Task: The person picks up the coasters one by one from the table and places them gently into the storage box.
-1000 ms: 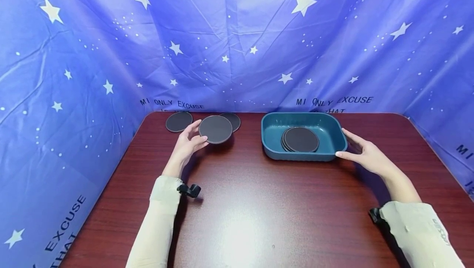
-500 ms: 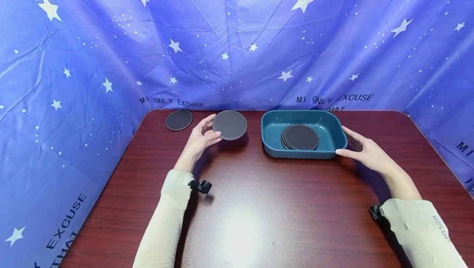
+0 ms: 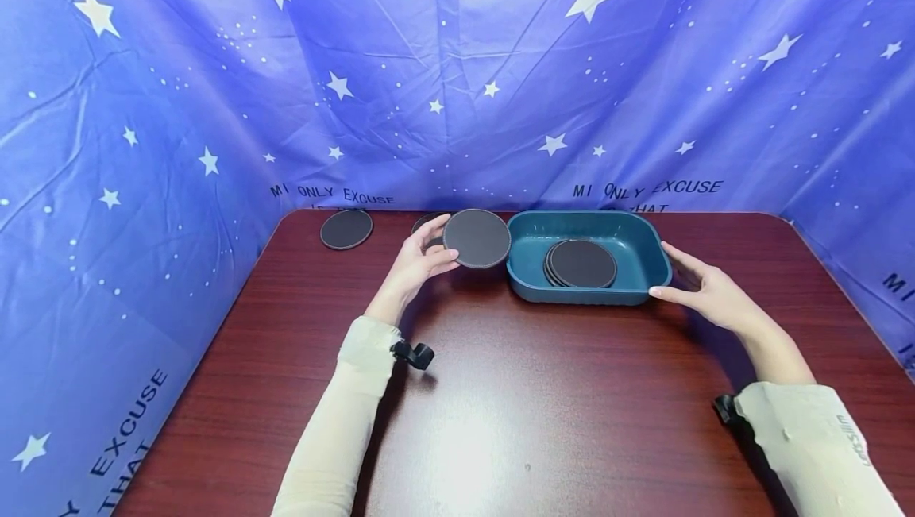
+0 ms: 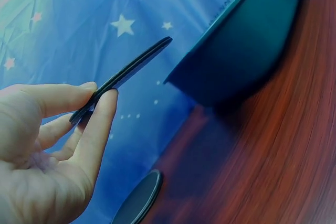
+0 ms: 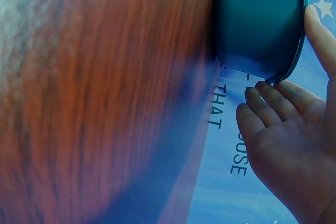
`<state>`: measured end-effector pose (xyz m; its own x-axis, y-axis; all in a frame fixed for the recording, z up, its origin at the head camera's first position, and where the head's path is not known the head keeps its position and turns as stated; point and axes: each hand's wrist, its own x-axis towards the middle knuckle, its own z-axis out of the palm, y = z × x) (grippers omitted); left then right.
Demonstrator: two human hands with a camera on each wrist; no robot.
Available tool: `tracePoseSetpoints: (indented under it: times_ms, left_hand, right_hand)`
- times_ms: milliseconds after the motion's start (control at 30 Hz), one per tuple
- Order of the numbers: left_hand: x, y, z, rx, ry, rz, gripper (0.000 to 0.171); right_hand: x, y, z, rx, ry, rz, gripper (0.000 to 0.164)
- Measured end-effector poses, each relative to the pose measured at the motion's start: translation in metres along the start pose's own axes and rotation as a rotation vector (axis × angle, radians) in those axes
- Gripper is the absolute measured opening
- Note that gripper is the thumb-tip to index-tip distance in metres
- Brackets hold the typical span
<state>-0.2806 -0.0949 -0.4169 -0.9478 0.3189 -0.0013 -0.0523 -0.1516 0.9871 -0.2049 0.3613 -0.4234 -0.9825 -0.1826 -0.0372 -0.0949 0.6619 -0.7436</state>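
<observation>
My left hand (image 3: pixel 422 256) pinches a round black coaster (image 3: pixel 476 238) by its left edge, thumb on one face and fingers on the other. The coaster is held up beside the left end of a teal rectangular basin (image 3: pixel 525 288), overlapping its rim in the head view. In the left wrist view the coaster (image 4: pixel 123 77) is tilted, seen nearly edge-on. Inside the basin lies a small stack of black coasters (image 3: pixel 582 264). My right hand (image 3: pixel 704 299) rests at the basin's right end, its thumb on the front corner and its extended fingers along the side.
One black coaster (image 3: pixel 346 229) lies at the table's back left. Another coaster (image 3: pixel 426 223) lies partly hidden behind my left hand. A blue star-printed cloth (image 3: pixel 443 104) hangs along the back edge of the dark red wooden table (image 3: pixel 572 390).
My left hand has moved to the right with the coaster, from near the two back coasters to the basin's left side. The right hand and the basin stay in place.
</observation>
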Motion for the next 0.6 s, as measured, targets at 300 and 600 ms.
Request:
tracePoseSetpoints:
  times_ms: [300,600]
  left_hand:
    - [0.013,-0.003,0.032,-0.004,-0.058,0.001,0.072]
    - [0.025,-0.006,0.064,0.017,-0.101,-0.020,0.071]
  right_hand:
    - [0.000,0.000,0.000,0.014,0.006,-0.023,0.085]
    - [0.000,0.002,0.001,0.009,0.011,-0.028,0.085]
